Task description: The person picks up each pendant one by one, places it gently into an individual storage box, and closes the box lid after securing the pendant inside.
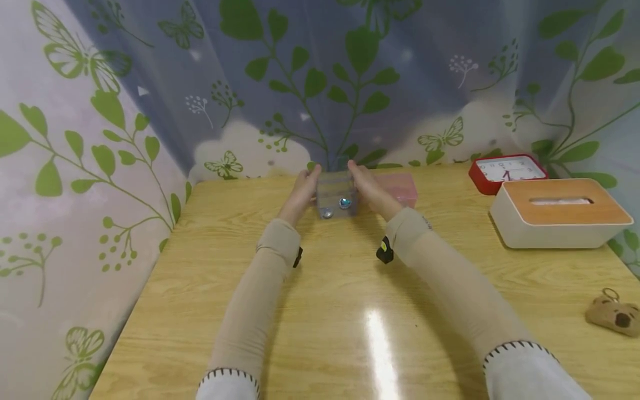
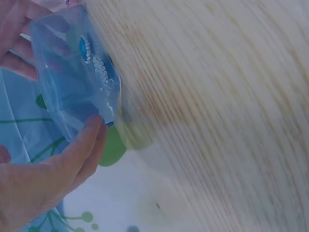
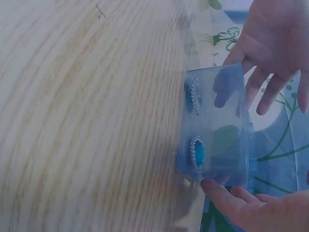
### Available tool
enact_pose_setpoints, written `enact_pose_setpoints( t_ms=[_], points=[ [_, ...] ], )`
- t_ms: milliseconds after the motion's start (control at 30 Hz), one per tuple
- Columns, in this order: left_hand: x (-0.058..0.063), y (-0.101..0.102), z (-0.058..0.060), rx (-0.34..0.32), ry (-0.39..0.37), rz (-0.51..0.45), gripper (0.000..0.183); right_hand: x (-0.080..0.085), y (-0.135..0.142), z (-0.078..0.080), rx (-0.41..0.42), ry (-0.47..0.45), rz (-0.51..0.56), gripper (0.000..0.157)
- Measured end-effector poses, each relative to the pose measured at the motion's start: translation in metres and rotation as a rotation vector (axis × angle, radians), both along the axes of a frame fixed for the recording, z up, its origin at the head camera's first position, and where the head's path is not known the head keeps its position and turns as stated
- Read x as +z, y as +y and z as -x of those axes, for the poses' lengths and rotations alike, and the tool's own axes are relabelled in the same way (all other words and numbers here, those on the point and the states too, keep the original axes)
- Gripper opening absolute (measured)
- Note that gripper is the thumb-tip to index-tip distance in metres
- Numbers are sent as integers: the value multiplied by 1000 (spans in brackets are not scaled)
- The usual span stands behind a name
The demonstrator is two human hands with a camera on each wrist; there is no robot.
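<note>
A clear bluish plastic box (image 1: 336,191) stands at the far part of the table, between my two hands. Two round ornaments with sparkling rims show at its near side; one has a blue gem (image 1: 345,203). My left hand (image 1: 301,193) is at the box's left side, its fairly straight fingertips at the lower edge in the left wrist view. On the opposite side is my right hand (image 1: 372,190), its extended forefinger touching a bottom corner in the right wrist view. A pink see-through box (image 1: 400,188) sits just behind the right hand and wrist.
At the right stand a red clock (image 1: 509,171) and a white tissue box (image 1: 550,230) with a wooden lid. A brown plush keychain (image 1: 614,315) lies near the right edge. A leaf-patterned curtain (image 1: 320,83) hangs along the table's back and left sides.
</note>
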State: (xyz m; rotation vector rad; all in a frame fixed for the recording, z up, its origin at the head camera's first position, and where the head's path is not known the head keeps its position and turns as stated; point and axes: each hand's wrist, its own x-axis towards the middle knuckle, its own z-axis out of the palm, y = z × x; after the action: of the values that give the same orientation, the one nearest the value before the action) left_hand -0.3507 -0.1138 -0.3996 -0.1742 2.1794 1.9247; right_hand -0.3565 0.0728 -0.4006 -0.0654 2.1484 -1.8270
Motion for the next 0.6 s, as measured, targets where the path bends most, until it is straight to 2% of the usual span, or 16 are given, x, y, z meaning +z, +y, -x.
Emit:
enact_pose_setpoints(
  t_ms=[67,133,400,600],
  points=[
    [0,-1,0,-1,3,12,76,0,0,1,-7,6,17,64],
    [0,-1,0,-5,7,17,77,1,1,1,5,-5,10,76],
    [1,1,-2,-13,44,40,79,3,1,1,23,-25,13,74],
    [1,4,-5,15,123,218,80,4,-1,1,27,2,-10,79]
  ],
)
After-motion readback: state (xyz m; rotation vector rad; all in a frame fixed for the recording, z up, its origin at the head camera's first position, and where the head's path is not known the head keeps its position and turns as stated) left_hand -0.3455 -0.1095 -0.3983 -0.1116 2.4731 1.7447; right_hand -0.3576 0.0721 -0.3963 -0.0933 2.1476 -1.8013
